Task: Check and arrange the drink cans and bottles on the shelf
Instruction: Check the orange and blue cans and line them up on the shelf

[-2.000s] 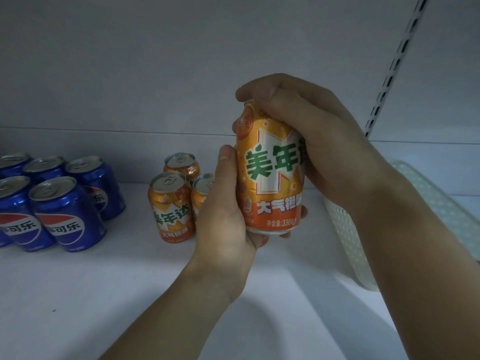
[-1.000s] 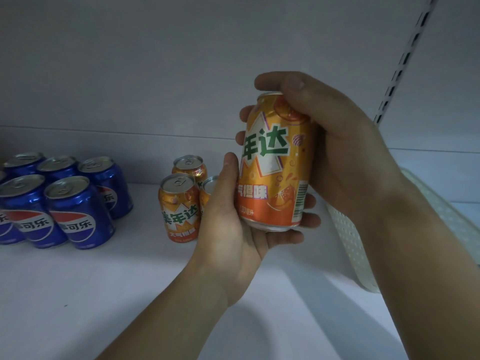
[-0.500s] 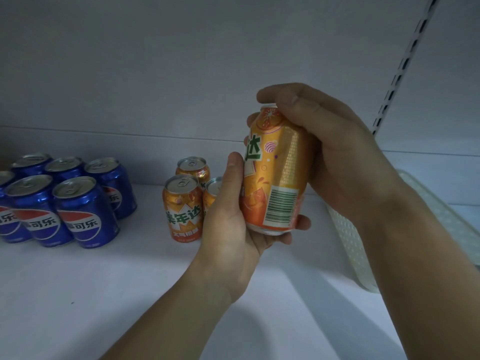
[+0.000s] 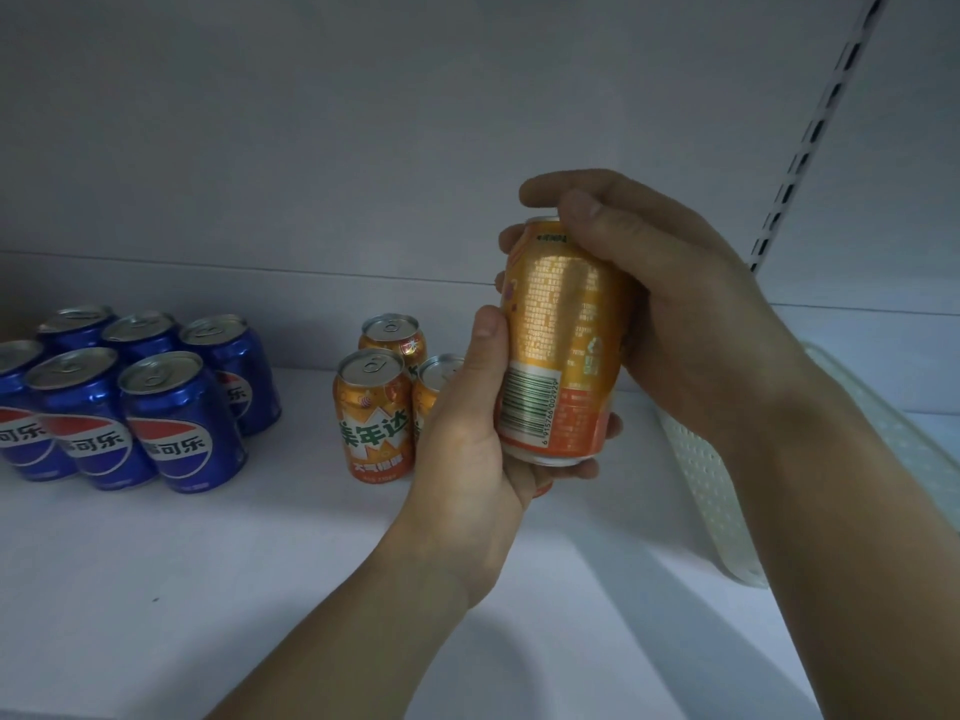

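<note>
An orange drink can (image 4: 563, 350) is held upright above the white shelf (image 4: 208, 589), its barcode and fine print facing me. My right hand (image 4: 675, 314) grips its top and right side, thumb over the rim. My left hand (image 4: 472, 449) cups the bottom and left side, thumb up along the can. Behind my left hand stand three more orange cans (image 4: 374, 423), one partly hidden. Several blue cola cans (image 4: 176, 423) are grouped at the left.
A white perforated plastic basket (image 4: 701, 485) sits on the shelf at the right, partly behind my right forearm. A slotted metal upright (image 4: 810, 132) runs up the back wall at the upper right. The shelf's front area lies open below my arms.
The can has been turned in my hands: the front logo swung away and the barcode and printed text now face me. Both hands keep their hold.
</note>
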### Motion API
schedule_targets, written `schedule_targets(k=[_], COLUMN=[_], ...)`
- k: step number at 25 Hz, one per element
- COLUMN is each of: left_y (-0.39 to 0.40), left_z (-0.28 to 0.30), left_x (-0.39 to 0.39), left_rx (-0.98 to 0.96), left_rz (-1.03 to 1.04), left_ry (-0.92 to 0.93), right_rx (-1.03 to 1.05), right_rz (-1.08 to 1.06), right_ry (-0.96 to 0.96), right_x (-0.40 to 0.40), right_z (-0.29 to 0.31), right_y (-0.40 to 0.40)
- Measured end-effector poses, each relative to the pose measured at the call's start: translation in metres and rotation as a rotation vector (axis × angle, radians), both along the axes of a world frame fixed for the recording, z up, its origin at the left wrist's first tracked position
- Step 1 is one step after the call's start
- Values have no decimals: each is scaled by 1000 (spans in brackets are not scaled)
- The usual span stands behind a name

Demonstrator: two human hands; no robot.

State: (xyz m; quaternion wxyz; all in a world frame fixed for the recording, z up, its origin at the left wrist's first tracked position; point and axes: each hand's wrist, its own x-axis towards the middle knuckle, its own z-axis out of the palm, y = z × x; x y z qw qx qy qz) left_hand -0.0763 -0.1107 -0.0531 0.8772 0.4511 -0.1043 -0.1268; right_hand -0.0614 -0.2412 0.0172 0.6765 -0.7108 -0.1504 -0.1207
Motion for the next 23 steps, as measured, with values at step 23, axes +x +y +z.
schedule_targets(k=[23], left_y=[7], left_z=[6], left_x=[-2], left_rx=[113], left_rz=[104], left_ry=[-82], right_rx=[-35], right_rz=[-61], right_ry=[-32], right_x=[-2], right_z=[1], right_y=[3])
